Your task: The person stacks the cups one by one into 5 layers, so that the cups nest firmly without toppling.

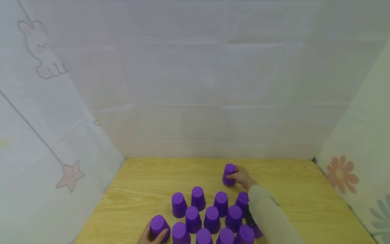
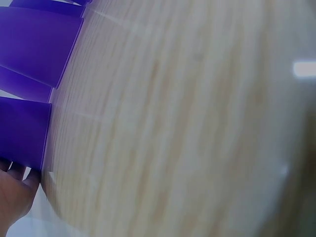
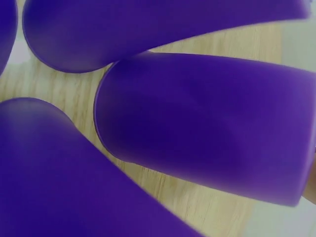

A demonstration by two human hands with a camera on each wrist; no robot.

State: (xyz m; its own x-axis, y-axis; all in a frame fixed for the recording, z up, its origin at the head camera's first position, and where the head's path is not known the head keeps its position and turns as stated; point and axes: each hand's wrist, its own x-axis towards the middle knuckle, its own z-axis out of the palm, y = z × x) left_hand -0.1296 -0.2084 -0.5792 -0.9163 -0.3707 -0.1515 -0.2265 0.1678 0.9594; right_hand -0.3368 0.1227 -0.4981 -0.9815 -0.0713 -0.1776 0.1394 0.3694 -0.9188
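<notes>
Purple plastic cups stand upside down on the table in the head view. Out beyond the group, my right hand (image 1: 242, 176) grips one upturned cup (image 1: 229, 174) from its right side, thumb across the front. At the group's near left corner, my left hand (image 1: 148, 235) holds another cup (image 1: 159, 227) between thumb and fingers. The left wrist view has the left fingers at the rim end of that cup (image 2: 22, 131). In the right wrist view a large cup (image 3: 207, 123) fills the middle, and only a sliver of hand (image 3: 310, 187) shows at the right edge.
Several more purple cups (image 1: 211, 219) stand closely in rows between the hands. The right forearm (image 1: 271, 213) reaches over the group's right side, hiding part of it. The wood-grain table (image 1: 152, 173) meets pale cloth walls (image 1: 195, 84) at the back and sides.
</notes>
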